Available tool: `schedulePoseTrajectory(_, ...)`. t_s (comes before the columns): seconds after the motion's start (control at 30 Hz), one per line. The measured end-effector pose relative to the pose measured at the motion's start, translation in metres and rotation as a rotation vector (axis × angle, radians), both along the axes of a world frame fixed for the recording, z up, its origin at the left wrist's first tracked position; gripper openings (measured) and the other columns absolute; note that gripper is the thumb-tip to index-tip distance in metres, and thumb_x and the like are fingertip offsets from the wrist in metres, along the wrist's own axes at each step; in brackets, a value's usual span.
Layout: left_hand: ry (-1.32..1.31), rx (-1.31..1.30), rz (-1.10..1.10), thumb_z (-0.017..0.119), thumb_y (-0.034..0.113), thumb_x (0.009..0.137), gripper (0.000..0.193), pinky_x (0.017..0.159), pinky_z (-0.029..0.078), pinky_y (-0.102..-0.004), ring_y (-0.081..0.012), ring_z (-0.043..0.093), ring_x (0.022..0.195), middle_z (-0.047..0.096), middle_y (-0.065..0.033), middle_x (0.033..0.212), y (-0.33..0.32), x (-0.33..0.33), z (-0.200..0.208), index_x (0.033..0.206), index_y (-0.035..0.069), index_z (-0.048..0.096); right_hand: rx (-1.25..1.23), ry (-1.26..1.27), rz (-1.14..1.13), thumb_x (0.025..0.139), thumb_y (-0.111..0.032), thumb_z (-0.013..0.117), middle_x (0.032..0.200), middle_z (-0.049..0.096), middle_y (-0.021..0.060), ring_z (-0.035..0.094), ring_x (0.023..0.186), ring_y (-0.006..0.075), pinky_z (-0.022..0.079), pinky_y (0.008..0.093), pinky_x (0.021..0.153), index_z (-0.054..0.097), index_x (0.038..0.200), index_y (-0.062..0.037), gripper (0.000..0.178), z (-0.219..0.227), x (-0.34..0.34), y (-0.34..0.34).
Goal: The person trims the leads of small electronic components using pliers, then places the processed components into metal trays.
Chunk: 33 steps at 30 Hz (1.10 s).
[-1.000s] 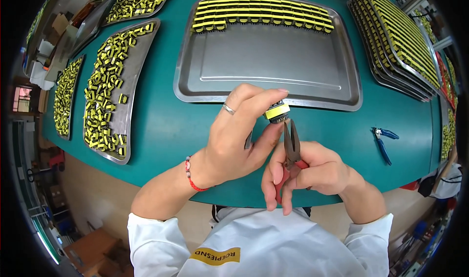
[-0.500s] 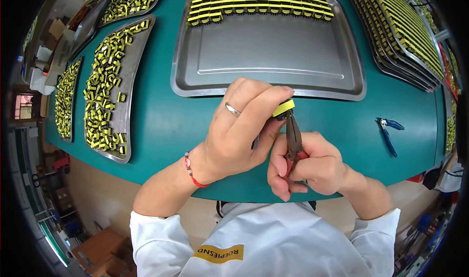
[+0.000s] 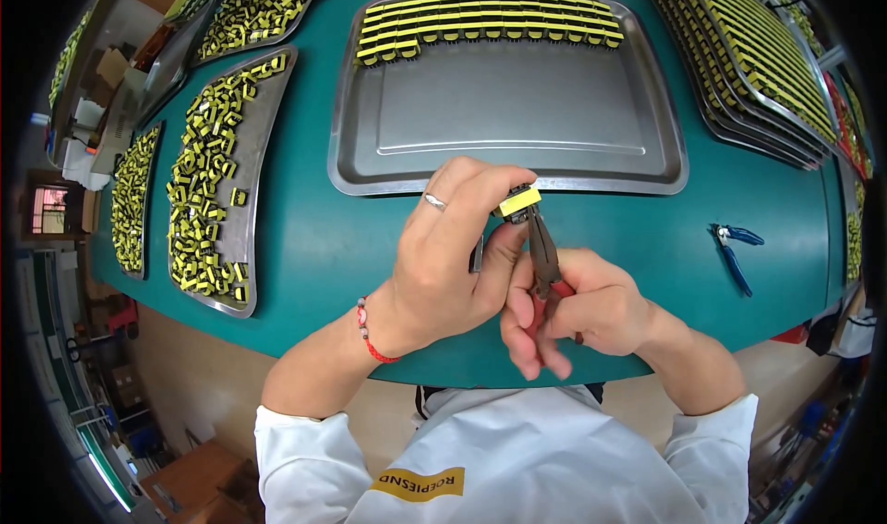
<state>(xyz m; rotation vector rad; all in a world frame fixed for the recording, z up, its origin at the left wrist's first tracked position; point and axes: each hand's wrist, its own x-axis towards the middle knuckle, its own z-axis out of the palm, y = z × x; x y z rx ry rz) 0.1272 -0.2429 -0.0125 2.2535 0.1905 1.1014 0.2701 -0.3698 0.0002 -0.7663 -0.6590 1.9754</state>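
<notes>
Between the thumb and fingers of my left hand is a small yellow-and-black component, yellow face up. My right hand grips red-handled needle-nose pliers. Their jaws point away from me and meet the component's near edge, where its pins seem to be; I cannot make out what the tips pinch. A small dark piece shows beneath my left fingers, its kind unclear. Just beyond my hands lies a metal tray, with rows of matching components lined up along its far side.
At left, a metal tray holds loose components in a heap, with more trays behind and beside it. Stacked trays of lined-up components stand at the far right. Blue-handled cutters lie on the green table at right.
Both hands have shifted slightly left together with the component and the pliers. The component has turned a little, and the trays appear slightly lower in view.
</notes>
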Motion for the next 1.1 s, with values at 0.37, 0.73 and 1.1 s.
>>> schedulePoseTrajectory(0.37,0.031,-0.083,0.004,0.062,-0.009,0.082,0.031,0.055,0.039,-0.0262,-0.0161,0.052,0.069,0.06,-0.01,0.087,-0.004,0.0,0.001,0.113,-0.004,0.06,-0.041,0.064,-0.044,0.065,0.011,0.039,0.075,0.06,0.0224,0.063,0.062,0.0304,0.043,0.0311,0.041,0.047,0.089,0.0035,0.027,0.0,-0.002,-0.004)
schedulePoseTrajectory(0.73,0.01,0.019,0.037,0.063,-0.009,0.082,0.031,0.056,0.041,-0.0269,-0.0183,0.055,0.071,0.061,-0.0116,0.088,-0.005,0.001,0.001,0.113,-0.004,0.06,-0.083,0.031,-0.064,0.068,0.008,0.04,0.068,0.06,0.0169,0.058,0.053,0.0205,0.036,0.0283,0.04,0.048,0.088,0.0011,0.023,0.0,-0.005,-0.005)
schedulePoseTrajectory(1.1,0.0,-0.021,0.039,0.067,-0.011,0.077,0.034,0.053,0.037,-0.0263,-0.0161,0.051,0.067,0.061,-0.0091,0.085,-0.002,0.002,0.0,0.11,-0.003,0.062,-0.056,0.073,0.047,0.069,0.007,0.039,0.093,0.06,0.0184,0.067,0.085,0.0285,0.063,0.0407,0.07,0.049,0.102,0.0041,0.035,0.005,0.006,-0.001)
